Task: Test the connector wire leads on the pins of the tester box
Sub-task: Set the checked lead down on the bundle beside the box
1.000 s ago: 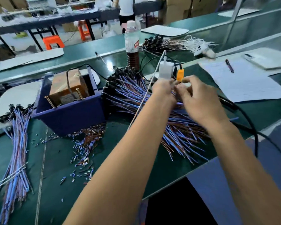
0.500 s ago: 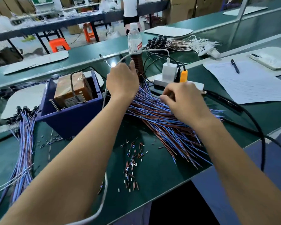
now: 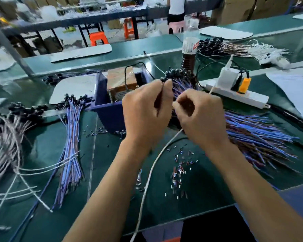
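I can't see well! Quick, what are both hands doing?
Left hand: pinching a wire lead.
Right hand: fingers curled; what it holds cannot be told.

Matt green table [image 3: 112, 198]; glossy blue plastic bin [image 3: 110, 114]; white plastic power strip [image 3: 252, 98].

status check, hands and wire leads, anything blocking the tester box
Both hands, left and right, pinching leads pulled from the pile. Tester box just left of them, leads not on pins. Nothing blocking.

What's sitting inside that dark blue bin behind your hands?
Inside the blue bin sits a brown tester box with a black cable looped over its top. The left hand hides the bin's near right corner, so anything there is unseen.
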Demonstrator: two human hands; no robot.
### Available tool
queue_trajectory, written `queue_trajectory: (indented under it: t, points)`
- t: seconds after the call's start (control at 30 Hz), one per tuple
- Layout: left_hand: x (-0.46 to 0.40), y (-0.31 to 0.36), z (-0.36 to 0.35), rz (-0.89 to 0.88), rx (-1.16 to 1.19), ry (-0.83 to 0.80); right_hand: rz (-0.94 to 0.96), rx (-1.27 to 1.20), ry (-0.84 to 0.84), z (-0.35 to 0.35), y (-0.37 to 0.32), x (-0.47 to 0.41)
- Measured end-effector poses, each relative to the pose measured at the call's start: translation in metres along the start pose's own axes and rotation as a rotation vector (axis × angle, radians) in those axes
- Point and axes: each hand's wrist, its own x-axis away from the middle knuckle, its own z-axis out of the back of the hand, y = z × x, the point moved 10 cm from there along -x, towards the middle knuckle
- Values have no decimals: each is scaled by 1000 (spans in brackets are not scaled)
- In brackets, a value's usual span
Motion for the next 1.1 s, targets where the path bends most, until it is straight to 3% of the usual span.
queue_trajectory:
  t: [0.13, 0.2, 0.33, 0.4, 0.53, 0.73, 0.9, 1.1]
  points:
    - [14, -67, 81, 229, -188, 281, 207, -89, -312, -77, -86, 22]
    - [30, -122, 112, 432, -349, 289, 326, -26, -522, -123, -121, 37]
    - [78, -230, 142, 924, -712, -158, 473, 99, -809, -191, -168, 58]
    - [93, -254, 148, 981, -793, -334, 451, 71, -806, -207, -182, 52]
    - [112, -278, 147, 1085, -762, -485, 319, 31, -761, -239, -198, 32]
    - [109, -277, 159, 1083, -621, -268, 76, 37, -776, -276, -188, 22]
    - [121, -292, 171, 1249, -456, -113, -64, 67, -793, -294, -178, 21]
    - [137, -295, 160, 1426, 375, 394, -226, -163, -730, -298, -170, 12]
